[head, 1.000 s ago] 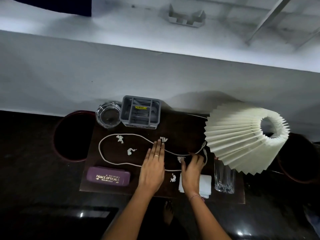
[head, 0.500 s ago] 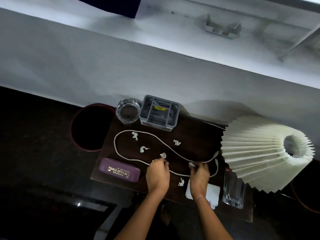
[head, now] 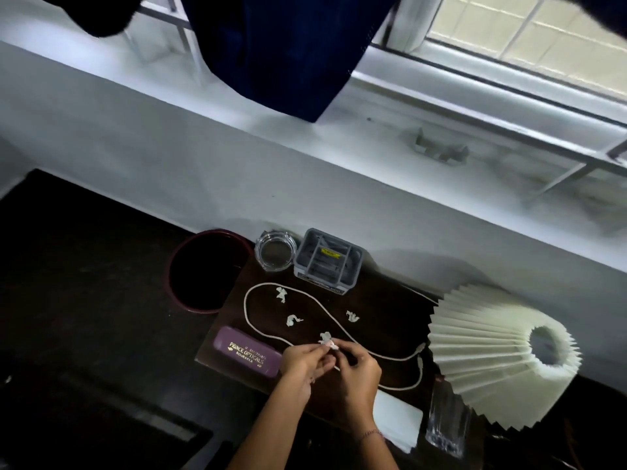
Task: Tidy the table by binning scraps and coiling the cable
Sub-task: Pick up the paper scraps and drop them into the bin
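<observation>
Both hands meet over the near part of the worktop (head: 390,320), the left hand (head: 303,362) and right hand (head: 356,368) pinching small paper scraps (head: 327,342) together, probably to gather them before one trip to the bin (head: 203,269) at the left. Three scraps and the uncoiled cable (head: 325,310) lie on the worktop.

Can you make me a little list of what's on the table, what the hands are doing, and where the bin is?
table: dark wood
hands: left hand and right hand meet, pinching paper scraps
loose scraps: three, at
cable: white cable lies uncoiled
bin: dark red bin, left of the table
also there: glasses case, glass ashtray, grey organiser, pleated lampshade
</observation>
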Motion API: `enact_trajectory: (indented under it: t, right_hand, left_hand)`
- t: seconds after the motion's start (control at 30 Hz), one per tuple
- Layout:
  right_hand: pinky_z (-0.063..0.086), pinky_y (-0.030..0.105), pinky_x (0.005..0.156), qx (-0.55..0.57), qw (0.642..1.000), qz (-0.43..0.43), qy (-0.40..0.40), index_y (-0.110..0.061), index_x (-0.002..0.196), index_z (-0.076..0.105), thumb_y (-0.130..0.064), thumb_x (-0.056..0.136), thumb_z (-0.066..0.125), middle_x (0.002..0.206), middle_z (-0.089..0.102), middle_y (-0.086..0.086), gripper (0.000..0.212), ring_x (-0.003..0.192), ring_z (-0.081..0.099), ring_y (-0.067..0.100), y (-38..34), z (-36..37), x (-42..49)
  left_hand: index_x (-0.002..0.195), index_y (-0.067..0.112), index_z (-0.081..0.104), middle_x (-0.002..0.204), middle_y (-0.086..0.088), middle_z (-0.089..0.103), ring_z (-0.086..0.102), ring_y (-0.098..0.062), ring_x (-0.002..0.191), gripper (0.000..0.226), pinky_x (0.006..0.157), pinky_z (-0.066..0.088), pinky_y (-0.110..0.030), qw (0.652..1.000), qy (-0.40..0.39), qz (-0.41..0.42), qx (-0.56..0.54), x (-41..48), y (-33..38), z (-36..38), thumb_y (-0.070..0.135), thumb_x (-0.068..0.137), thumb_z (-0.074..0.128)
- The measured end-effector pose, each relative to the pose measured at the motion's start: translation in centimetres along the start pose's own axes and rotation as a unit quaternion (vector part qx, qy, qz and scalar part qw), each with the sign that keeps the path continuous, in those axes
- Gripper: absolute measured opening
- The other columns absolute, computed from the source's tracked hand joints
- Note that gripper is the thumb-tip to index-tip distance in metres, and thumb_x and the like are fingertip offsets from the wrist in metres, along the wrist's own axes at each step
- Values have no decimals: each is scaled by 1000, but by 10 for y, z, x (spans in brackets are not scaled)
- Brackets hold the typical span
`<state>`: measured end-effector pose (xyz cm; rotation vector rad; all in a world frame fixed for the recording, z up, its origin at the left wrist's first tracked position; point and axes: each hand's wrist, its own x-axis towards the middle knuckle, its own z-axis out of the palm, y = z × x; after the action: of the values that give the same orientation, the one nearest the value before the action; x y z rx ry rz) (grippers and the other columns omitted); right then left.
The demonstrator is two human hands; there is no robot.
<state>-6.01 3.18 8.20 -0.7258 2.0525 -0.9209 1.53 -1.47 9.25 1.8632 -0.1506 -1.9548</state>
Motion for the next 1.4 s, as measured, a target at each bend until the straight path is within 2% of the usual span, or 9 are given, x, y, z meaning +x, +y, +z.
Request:
enact_trajectory:
  t: [0.2,0.33,0.43,0.53,0.73,0.97,1.1,1.23,1.4]
  right_hand:
    - [49,22,94,-18,996,-19,-80,-24,104,69,2,83,61,107,71,-3,35,109,61,5,-20,18,-6]
    - [38,3,91,-65,987,-78,-125,-18,122,60,-2,88,56,118,64,-3,38,100,52,-12,-32,45,-15]
    - [40,14,98,-91,980,-115,-136,-15,121,60,-2,88,56,118,62,-5,36,109,56,4,-43,65,-15]
    - [40,0,83,-127,968,-142,-166,-11,116,63,6,86,53,105,57,-6,36,94,59,1,-55,82,-6]
    - [44,6,77,-187,934,-166,-255,-7,111,65,-4,92,51,100,59,4,24,86,59,8,-88,124,8]
    - [44,13,70,-237,902,-290,-215,-12,85,64,-17,90,57,86,52,-7,9,74,53,4,-120,173,26]
    - [48,18,77,-232,891,-325,-217,-11,93,64,-12,90,55,92,51,-6,10,82,54,6,-132,206,34]
    - [38,11,94,-213,897,-292,-253,-14,135,44,-17,94,51,120,47,-2,42,105,50,6,-133,227,32]
    - [32,-2,85,-173,935,-202,-233,-17,138,40,-22,95,48,121,48,-3,44,102,47,-2,-111,224,29]
  left_hand:
    - [90,-12,62,72,-14,60,62,-17,53,9,42,52,-14,999,15,6,-47,1,17,-25,-11,81,59]
    - [81,-3,65,66,-9,61,57,-16,61,3,49,54,-19,994,86,46,-50,14,32,-43,-4,78,66]
    - [78,3,69,64,-4,65,59,-13,58,1,50,49,-20,992,108,68,5,22,48,-58,2,78,68]
    - [74,3,65,70,-9,64,61,-14,61,11,46,49,-14,995,71,67,33,28,66,-78,-4,82,62]
    - [73,5,64,65,-8,60,55,-14,56,21,46,49,-18,998,17,48,43,34,110,-125,0,90,52]
    - [88,-2,67,79,-12,67,65,-20,73,11,55,58,-23,998,-9,25,-64,40,160,-160,7,85,62]
    - [81,-6,66,78,-15,65,63,-20,72,3,51,57,-21,990,30,40,-129,53,183,-172,-5,79,64]
    - [76,-6,65,69,-15,62,63,-19,55,5,42,53,-17,981,117,67,-143,76,203,-187,-10,78,63]
    - [80,-10,66,69,-14,60,60,-22,63,5,56,55,-27,969,174,98,-145,106,217,-203,-12,77,63]
